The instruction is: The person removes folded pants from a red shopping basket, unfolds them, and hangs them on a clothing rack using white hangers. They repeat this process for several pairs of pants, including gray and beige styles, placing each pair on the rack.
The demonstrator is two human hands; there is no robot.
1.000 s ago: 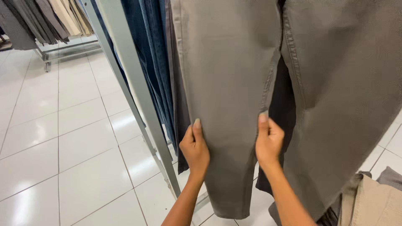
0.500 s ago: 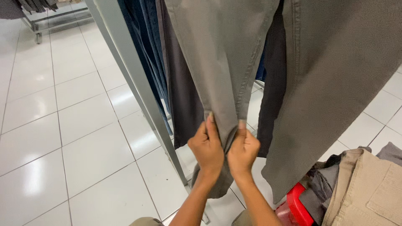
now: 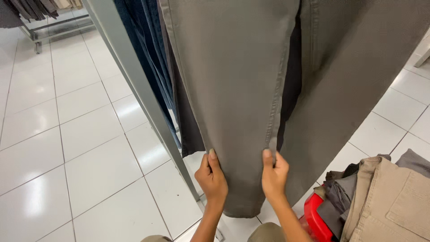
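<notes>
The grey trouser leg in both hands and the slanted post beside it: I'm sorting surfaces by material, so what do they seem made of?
Grey trouser leg: looks like matte woven cotton twill, judging by the stitched side seam and soft drape; the exact fibre is open. Left hand and right hand pinch its edges. Slanted post: probably painted metal, smooth pale grey with a straight, hard edge.

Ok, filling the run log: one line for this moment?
left hand: grips trouser leg edge | right hand: grips opposite edge | leg hangs
</notes>
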